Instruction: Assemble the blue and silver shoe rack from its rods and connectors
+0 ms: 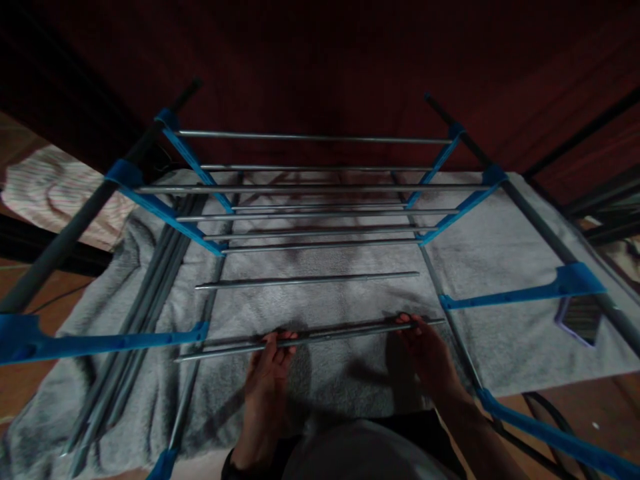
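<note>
Both hands grip one thin grey metal rod (pixel 345 332) low over the blanket, between the two sides of a rack. My left hand (pixel 270 370) has its fingers closed around the rod left of its middle. Near its right end, my right hand (pixel 425 347) pinches the same rod. A second thin rod (pixel 305 280) lies loose just beyond them. The rack has thick grey side poles (pixel 65 247) with blue plastic brackets (pixel 525 293). Farther off, several thin crossbars (pixel 310 213) span the far brackets. The near left bracket (pixel 105 343) and near right bracket carry no crossbar.
A grey fleece blanket (pixel 510 353) lies beneath the rack. Several thicker grey tubes (pixel 143 313) rest on its left side. A phone-like dark object with a purple edge (pixel 580 320) is at the right. Dark red cloth (pixel 320 67) hangs behind; striped fabric (pixel 70 193) sits at the left.
</note>
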Demonstrator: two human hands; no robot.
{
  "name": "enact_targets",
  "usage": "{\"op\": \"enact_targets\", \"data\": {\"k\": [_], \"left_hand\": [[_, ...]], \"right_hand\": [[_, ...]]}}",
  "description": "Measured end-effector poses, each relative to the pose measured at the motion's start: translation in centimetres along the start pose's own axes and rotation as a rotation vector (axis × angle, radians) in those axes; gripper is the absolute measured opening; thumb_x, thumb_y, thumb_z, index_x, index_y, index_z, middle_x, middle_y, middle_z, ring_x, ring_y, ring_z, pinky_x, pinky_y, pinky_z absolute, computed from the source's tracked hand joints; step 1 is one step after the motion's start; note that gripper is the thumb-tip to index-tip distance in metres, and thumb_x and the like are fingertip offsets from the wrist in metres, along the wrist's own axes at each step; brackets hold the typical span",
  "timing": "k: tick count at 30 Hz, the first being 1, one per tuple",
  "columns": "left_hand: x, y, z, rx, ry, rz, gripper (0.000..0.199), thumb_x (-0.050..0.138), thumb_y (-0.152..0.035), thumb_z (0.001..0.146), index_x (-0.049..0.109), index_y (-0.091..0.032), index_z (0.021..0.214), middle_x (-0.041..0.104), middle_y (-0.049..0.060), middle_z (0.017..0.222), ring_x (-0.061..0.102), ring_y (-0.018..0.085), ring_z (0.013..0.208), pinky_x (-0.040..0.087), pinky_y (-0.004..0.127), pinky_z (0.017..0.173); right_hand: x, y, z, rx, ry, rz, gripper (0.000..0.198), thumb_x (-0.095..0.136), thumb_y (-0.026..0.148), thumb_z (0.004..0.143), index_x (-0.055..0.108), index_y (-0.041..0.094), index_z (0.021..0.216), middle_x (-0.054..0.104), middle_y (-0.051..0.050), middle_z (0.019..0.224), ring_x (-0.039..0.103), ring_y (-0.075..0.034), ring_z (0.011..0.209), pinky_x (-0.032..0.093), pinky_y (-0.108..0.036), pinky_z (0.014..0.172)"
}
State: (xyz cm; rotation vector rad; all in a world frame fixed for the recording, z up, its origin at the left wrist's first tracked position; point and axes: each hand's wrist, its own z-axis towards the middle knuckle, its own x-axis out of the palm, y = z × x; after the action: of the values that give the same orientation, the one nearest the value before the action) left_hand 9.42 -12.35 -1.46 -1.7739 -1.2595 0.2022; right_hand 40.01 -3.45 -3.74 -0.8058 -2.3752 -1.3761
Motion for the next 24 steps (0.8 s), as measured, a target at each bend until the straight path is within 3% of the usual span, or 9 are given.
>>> {"op": "enact_targets", "data": {"k": [3, 9, 16, 18, 22, 24], "left_hand": [[-1.2, -1.8, 1.0, 0.003, -0.093, -0.004, 0.019, 0.071, -0.034, 0.083, 0.067, -0.021, 0.095, 0.075, 0.006, 0.092, 0.072, 0.02, 0.091, 0.058, 0.034, 0.082], [-3.1, -6.2, 2.2, 0.207, -0.291, 0.091, 0.02, 0.07, -0.031, 0.082, 0.062, -0.022, 0.098, 0.072, -0.001, 0.087, 0.07, 0.015, 0.088, 0.056, 0.027, 0.082], [-4.6, -5.8, 2.9, 0.395, -0.336, 0.177, 0.019, 0.06, -0.039, 0.088, 0.059, -0.027, 0.103, 0.07, -0.001, 0.089, 0.069, 0.019, 0.089, 0.057, 0.038, 0.084], [-5.1, -5.6, 2.8, 0.432, -0.338, 0.176, 0.022, 0.062, -0.038, 0.087, 0.056, -0.027, 0.105, 0.068, -0.003, 0.086, 0.068, 0.017, 0.083, 0.057, 0.036, 0.079], [-6.1, -6.2, 2.3, 0.513, -0.397, 0.161, 0.047, 0.073, -0.026, 0.076, 0.052, -0.03, 0.117, 0.068, -0.005, 0.091, 0.066, 0.013, 0.075, 0.049, 0.023, 0.061], [-6.3, -6.5, 2.0, 0.515, -0.373, 0.157, 0.044, 0.073, -0.026, 0.075, 0.055, -0.028, 0.115, 0.069, -0.003, 0.092, 0.066, 0.013, 0.074, 0.049, 0.022, 0.059]], "right_hand": [[-0.6, 1.3, 0.8, -0.027, -0.065, 0.001, 0.022, 0.083, 0.032, 0.073, 0.074, 0.026, 0.092, 0.079, 0.0, 0.097, 0.074, -0.018, 0.096, 0.063, -0.03, 0.087], [-1.3, 3.4, 1.7, -0.078, -0.128, -0.019, 0.018, 0.083, 0.026, 0.075, 0.071, 0.026, 0.088, 0.078, 0.002, 0.093, 0.075, -0.015, 0.086, 0.064, -0.027, 0.08], [-1.2, 3.0, 1.0, -0.073, -0.152, -0.059, 0.017, 0.085, 0.028, 0.076, 0.069, 0.024, 0.082, 0.078, 0.002, 0.087, 0.075, -0.014, 0.079, 0.064, -0.024, 0.076], [-1.2, 2.9, 0.9, -0.081, -0.15, -0.063, 0.019, 0.086, 0.03, 0.075, 0.069, 0.023, 0.081, 0.077, 0.002, 0.084, 0.074, -0.014, 0.076, 0.064, -0.024, 0.072], [-0.9, 2.8, 0.9, -0.105, -0.158, -0.063, 0.024, 0.088, 0.034, 0.073, 0.067, 0.024, 0.079, 0.075, 0.005, 0.078, 0.071, -0.012, 0.068, 0.063, -0.023, 0.066], [-0.7, 2.8, 0.9, -0.118, -0.159, -0.054, 0.024, 0.087, 0.036, 0.073, 0.068, 0.024, 0.079, 0.075, 0.005, 0.077, 0.07, -0.012, 0.067, 0.062, -0.022, 0.065]]}}
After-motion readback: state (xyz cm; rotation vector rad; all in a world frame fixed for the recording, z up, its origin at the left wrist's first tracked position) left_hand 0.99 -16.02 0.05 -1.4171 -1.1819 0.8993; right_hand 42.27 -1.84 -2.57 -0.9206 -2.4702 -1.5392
